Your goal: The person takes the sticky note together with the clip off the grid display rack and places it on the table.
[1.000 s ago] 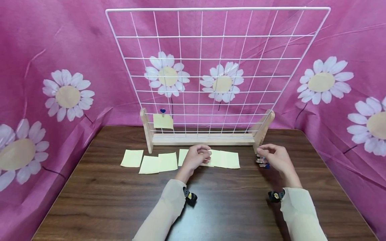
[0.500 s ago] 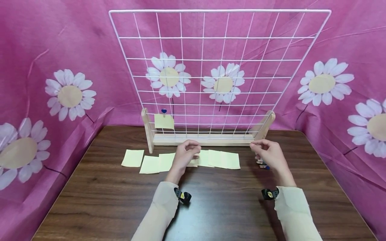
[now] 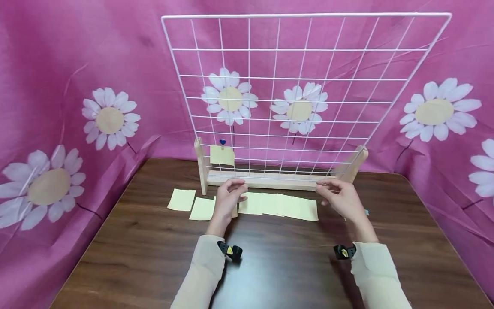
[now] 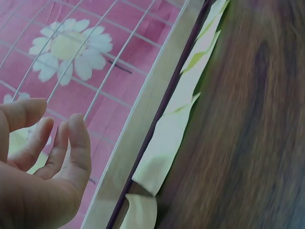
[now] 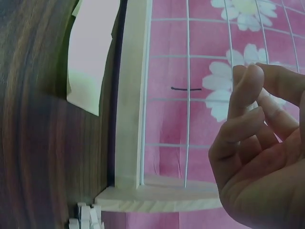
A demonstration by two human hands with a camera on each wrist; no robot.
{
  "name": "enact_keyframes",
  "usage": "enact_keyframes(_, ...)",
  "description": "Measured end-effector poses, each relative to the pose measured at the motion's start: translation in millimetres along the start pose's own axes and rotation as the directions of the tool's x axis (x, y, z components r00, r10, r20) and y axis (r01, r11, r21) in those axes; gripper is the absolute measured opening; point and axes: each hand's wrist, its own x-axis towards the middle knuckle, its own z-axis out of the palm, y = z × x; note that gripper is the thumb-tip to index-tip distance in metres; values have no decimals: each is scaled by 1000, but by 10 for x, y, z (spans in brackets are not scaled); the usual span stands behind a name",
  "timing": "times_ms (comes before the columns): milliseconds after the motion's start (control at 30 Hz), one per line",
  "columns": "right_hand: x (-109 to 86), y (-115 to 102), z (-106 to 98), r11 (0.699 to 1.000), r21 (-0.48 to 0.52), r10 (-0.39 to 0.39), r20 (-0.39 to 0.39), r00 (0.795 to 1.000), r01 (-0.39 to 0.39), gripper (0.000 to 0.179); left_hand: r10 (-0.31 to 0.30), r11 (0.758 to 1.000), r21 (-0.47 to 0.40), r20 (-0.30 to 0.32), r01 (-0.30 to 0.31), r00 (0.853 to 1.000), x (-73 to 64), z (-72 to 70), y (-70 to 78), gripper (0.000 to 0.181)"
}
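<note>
My left hand (image 3: 227,199) hovers over the row of yellow sticky notes (image 3: 297,208), fingers loosely bent. In the left wrist view a gap shows between its fingertips, with nothing in it. My right hand (image 3: 341,197) is raised in front of the rack's right foot, right of the row's end. Its thumb and forefinger tips come together; I cannot tell whether something small is between them. On the white wire grid (image 3: 306,16) one yellow note (image 3: 221,156) hangs at lower left under a blue heart clip (image 3: 222,142). Clothespins (image 5: 86,217) lie by the rack's foot, mostly hidden by my right hand in the head view.
The grid stands on a pale wooden base (image 3: 281,184) with upright feet at both ends. A separate note (image 3: 181,200) lies at the left end of the row. Behind the brown wooden table (image 3: 281,266) hangs a pink cloth (image 3: 115,56) with white flowers.
My left hand has moved left along the notes, uncovering those in the middle. My right hand has moved left from over the clothespins. The head view has shifted slightly left.
</note>
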Motion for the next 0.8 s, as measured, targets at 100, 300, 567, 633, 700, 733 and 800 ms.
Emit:
enact_keyframes(100, -19, 7, 4, 1000, 6, -9, 0, 1000, 9, 30, -3, 1000, -23, -28, 3, 1000, 8, -22, -14, 27)
enact_keyframes(300, 79, -116, 100, 1000, 20, -22, 24, 999, 21, 32, 39, 990, -127, -159, -60, 987, 43, -134, 29, 28)
enact_keyframes(567, 235, -346, 282, 997, 31, -73, 34, 997, 72, 30, 55, 976, -186, -271, -109, 961, 83, -203, 91, 20)
enact_keyframes(633, 277, -388, 331, 996, 25, -91, 37, 995, 90, 29, 55, 974, -194, -288, -115, 956, 88, -203, 109, 24)
enact_keyframes(700, 319, -428, 374, 994, 14, -106, 36, 994, 105, 28, 53, 970, -210, -298, -120, 953, 95, -199, 120, 27)
enact_keyframes(733, 337, -451, 392, 993, 12, -114, 37, 993, 114, 27, 53, 968, -218, -301, -123, 952, 99, -195, 126, 30)
enact_keyframes(800, 371, -493, 426, 992, 17, -123, 36, 992, 123, 26, 49, 966, -228, -305, -123, 951, 103, -189, 135, 34)
